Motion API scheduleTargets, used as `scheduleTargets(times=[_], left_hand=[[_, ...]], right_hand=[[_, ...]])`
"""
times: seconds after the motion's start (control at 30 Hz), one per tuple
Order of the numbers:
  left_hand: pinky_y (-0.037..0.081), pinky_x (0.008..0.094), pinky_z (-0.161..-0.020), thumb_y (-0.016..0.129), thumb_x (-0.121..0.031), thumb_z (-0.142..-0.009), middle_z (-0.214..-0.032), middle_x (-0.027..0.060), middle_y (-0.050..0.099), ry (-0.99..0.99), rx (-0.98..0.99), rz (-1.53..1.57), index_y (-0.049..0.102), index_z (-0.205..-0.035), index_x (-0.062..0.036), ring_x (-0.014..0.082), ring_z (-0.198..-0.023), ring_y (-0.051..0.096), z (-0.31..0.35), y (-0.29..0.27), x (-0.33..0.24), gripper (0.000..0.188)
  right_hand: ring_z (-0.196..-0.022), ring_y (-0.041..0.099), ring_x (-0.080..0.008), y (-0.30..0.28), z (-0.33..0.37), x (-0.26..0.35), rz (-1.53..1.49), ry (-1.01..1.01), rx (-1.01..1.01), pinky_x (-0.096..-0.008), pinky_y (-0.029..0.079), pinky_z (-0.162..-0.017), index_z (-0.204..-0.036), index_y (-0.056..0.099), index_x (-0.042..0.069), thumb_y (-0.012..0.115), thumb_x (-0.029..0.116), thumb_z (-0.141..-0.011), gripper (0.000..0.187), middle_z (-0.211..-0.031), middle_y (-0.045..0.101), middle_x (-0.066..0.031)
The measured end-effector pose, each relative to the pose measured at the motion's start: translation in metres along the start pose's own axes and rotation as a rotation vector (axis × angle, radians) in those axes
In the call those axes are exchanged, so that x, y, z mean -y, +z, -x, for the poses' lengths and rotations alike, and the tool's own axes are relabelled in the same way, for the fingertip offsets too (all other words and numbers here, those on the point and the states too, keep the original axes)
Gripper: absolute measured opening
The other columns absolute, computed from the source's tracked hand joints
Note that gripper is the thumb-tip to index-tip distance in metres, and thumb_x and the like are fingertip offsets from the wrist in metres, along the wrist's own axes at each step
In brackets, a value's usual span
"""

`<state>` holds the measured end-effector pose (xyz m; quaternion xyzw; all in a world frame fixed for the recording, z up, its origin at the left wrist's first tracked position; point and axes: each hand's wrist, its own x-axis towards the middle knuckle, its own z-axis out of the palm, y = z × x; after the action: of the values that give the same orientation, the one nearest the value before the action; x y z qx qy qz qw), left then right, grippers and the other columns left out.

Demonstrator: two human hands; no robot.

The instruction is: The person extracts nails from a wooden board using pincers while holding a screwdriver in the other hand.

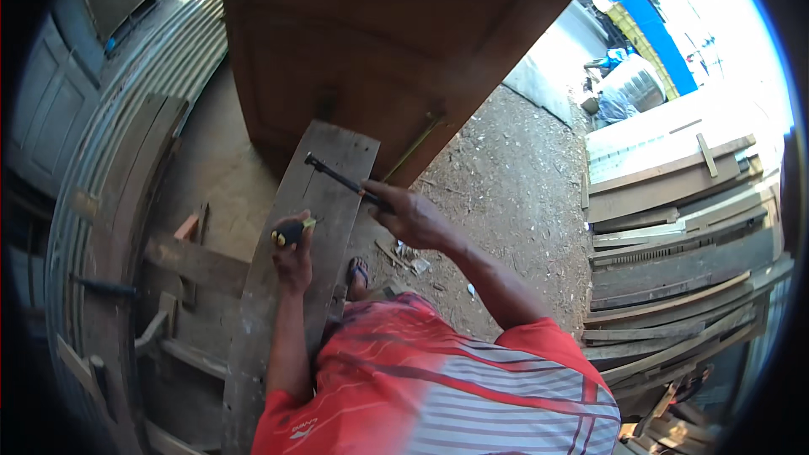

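My right hand is closed round the grip of a hammer. Its slim dark shaft slants up and left, and the small head is over the far end of a weathered wooden plank. Nearer to me, my left hand grips a black-and-yellow hand tool above the same plank. One rounded end of that tool faces up; its working end is too small and hidden to make out. The plank runs away from me, its far end beside a large brown wooden panel.
Timber beams and a bench frame stand at left, beside corrugated sheeting. Stacked boards line the right side. Between lies a dirt floor with scraps. My sandalled foot is beside the plank.
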<state>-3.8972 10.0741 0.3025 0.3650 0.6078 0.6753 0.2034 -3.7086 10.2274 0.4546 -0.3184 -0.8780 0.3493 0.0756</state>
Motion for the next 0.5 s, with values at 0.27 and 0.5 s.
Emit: scheduleTargets(times=[0.27,0.5], left_hand=[[0.051,0.0312,-0.081,0.066,-0.017,-0.099,-0.097,0.0079,0.068,-0.349,-0.260,0.472,0.060,-0.109,-0.0015,0.0149,-0.091,0.065,-0.008,-0.025,0.005,0.019],[0.048,0.0365,-0.061,0.075,-0.029,-0.092,-0.070,0.0001,0.055,-0.521,-0.043,-0.395,0.063,-0.087,0.0026,0.0110,-0.068,0.053,-0.005,-0.109,-0.056,0.034]], right_hand=[[-0.089,0.071,-0.0176,0.019,0.039,-0.033,-0.789,0.223,0.040,-0.0330,0.055,-0.072,-0.131,0.055,0.000,0.052,0.029,-0.102,0.041,-0.105,0.072,-0.0118],[-0.107,0.071,-0.0279,0.026,0.071,-0.049,-1.049,0.475,0.230,-0.0390,0.060,-0.080,-0.152,0.038,0.000,0.048,0.019,-0.098,0.058,-0.123,0.067,-0.0212]])
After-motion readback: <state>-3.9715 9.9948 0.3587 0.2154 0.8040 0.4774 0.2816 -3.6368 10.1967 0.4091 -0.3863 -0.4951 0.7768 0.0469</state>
